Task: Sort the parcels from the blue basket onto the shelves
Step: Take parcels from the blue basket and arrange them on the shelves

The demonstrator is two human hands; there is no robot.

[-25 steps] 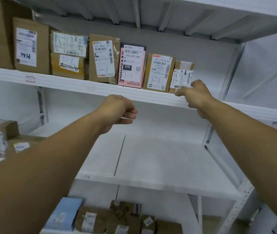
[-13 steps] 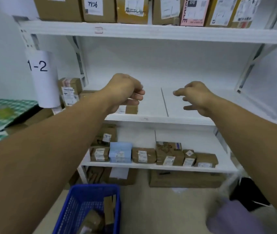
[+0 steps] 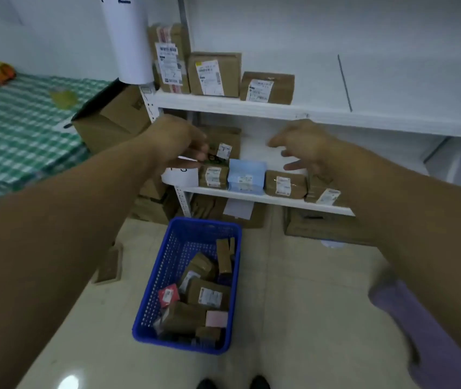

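Light is even, cool and rather dim, with no hard shadows. One soft white glare spot sits on the glossy floor, bottom left, so the source is overhead. Motion blur smears your left hand and right hand, fingers worst. The purple shape at the right edge is only a streak. Wide-angle bend tilts the shelf edge and stretches your forearms. Labels in the blue basket are too soft to read.

Right hand off the top-shelf parcel

Green checked cloth left; lg open carton beside; purple obj btm right.
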